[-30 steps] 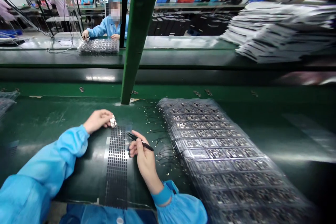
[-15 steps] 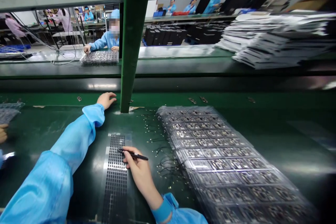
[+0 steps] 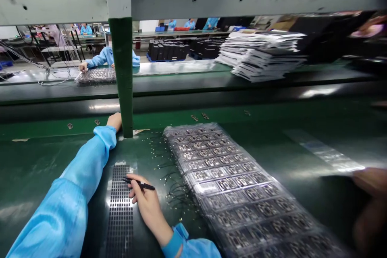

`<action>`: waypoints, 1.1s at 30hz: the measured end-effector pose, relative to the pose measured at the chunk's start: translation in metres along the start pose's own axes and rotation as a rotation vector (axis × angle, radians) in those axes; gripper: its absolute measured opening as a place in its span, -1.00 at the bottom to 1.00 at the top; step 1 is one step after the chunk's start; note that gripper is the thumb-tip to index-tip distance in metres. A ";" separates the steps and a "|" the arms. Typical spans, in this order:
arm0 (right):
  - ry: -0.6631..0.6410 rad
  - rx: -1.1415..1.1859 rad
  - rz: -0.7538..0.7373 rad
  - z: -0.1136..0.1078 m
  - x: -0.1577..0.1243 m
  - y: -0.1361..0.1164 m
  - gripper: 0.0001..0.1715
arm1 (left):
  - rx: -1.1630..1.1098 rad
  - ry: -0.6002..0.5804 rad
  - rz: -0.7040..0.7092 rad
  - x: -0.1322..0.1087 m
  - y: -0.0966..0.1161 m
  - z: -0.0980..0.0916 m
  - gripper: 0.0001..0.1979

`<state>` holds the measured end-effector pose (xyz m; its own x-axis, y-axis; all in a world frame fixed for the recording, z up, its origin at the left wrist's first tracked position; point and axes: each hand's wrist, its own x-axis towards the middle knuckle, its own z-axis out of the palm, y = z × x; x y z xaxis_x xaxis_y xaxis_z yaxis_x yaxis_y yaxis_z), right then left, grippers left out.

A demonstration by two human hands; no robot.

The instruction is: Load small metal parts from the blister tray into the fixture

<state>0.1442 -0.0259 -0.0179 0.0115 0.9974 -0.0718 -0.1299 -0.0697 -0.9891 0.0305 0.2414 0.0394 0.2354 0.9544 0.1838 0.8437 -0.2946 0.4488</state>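
Where the glossy dark green worktop point(image 3: 45, 161) spreads before me, a brighter green strip point(image 3: 157, 120) borders its far side. Right of centre, a stack of clear plastic compartment trays point(image 3: 229, 181), long, slanting, shiny-rimmed. Rows of rectangular pockets, many with a silver-and-dark piece inside; glare hides some. Flat-sided green post point(image 3: 125, 80) stands upright near the far strip. Worktop runs widest left of my satiny blue sleeve point(image 3: 72, 185) and right of the trays, where another person's blurred hand point(image 3: 369, 181) shows. Flat sheet of small dark rectangles point(image 3: 121, 209), gridded and semi-glossy, lies lengthwise before me; a narrow lane separates it from the trays. My left hand point(image 3: 115, 121) is stretched out to the post, fingers hidden: cannot tell whether it holds anything. My right hand point(image 3: 148, 201) grips slim black tweezers point(image 3: 145, 186), tips over the sheet's upper part, contact unclear. Thin black wires point(image 3: 178, 187) spill from the trays' left edge, pale specks among them. Small silvery parts point(image 3: 205, 115), irregular in outline, lie scattered along the far strip.
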 end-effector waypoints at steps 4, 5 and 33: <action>-0.029 0.140 0.042 0.001 0.000 -0.001 -0.38 | 0.031 0.243 -0.116 -0.010 -0.005 -0.034 -0.68; -0.025 0.160 0.048 0.001 0.000 -0.002 -0.37 | -0.005 0.314 -0.132 -0.017 -0.005 -0.044 -0.65; -0.039 0.176 0.099 -0.004 -0.015 -0.015 -0.59 | -0.478 -0.346 -0.070 -0.242 0.027 -0.040 -0.77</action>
<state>0.1498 -0.0397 -0.0024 -0.0482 0.9860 -0.1595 -0.3000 -0.1666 -0.9393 -0.0231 0.0004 0.0421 0.3982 0.9094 -0.1201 0.5706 -0.1431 0.8087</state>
